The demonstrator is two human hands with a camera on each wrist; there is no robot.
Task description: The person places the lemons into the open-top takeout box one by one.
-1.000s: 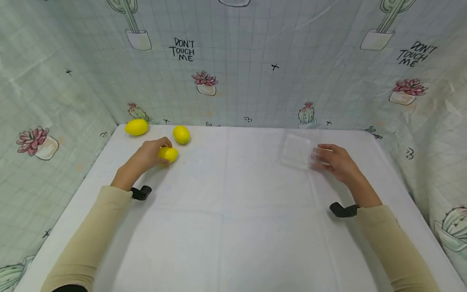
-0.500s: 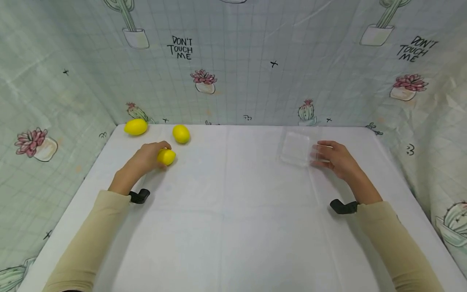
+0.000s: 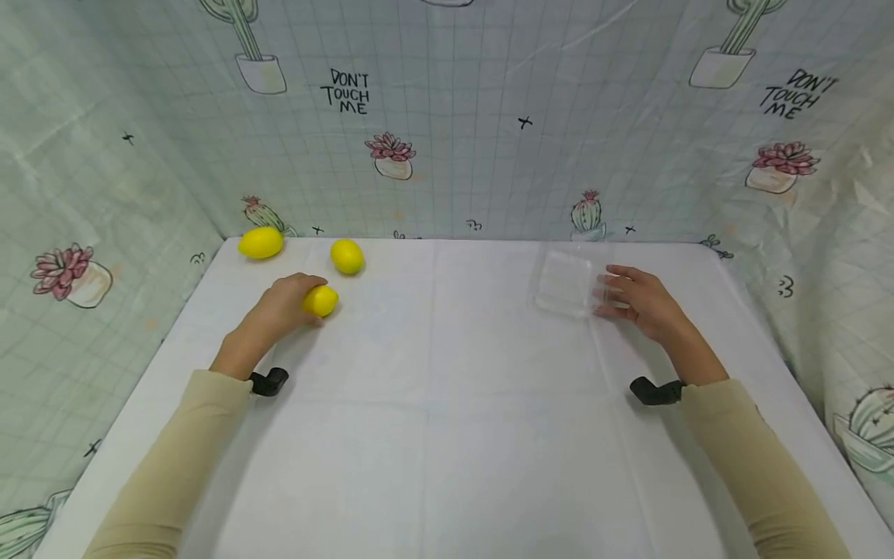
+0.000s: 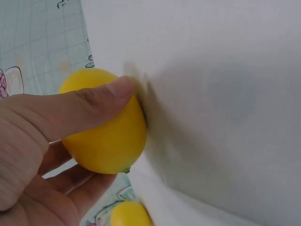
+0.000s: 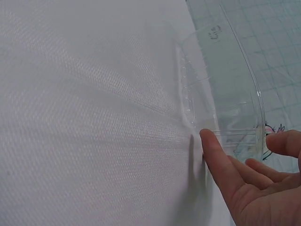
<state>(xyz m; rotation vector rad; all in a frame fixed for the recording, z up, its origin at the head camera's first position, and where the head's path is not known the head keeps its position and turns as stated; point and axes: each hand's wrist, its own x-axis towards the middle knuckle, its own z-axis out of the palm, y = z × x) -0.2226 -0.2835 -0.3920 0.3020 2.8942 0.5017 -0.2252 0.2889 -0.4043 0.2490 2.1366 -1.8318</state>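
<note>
My left hand (image 3: pixel 285 305) holds a yellow lemon (image 3: pixel 321 300) near the left back of the white table. In the left wrist view the thumb (image 4: pixel 101 101) lies across this lemon, with the other fingers curled behind it. Two more lemons lie beyond the hand, one at the table's back left corner (image 3: pixel 261 243) and another lemon (image 3: pixel 347 256) just behind the held one. At the right back stands a clear plastic box (image 3: pixel 564 283). Spread fingers of my right hand (image 3: pixel 641 304) touch its right side; the right wrist view shows them loosely extended along the clear wall.
A white cloth (image 3: pixel 433 404) with fold lines covers the table. Patterned curtains (image 3: pixel 461 140) with cactus drawings rise along the back and both sides. A black wrist camera mount (image 3: pixel 268 381) sticks out from the left sleeve, and a similar mount (image 3: pixel 655 390) from the right.
The left hand and its lemon have shifted very slightly toward the near edge. The right hand stays at the box, and the head view has tilted a little.
</note>
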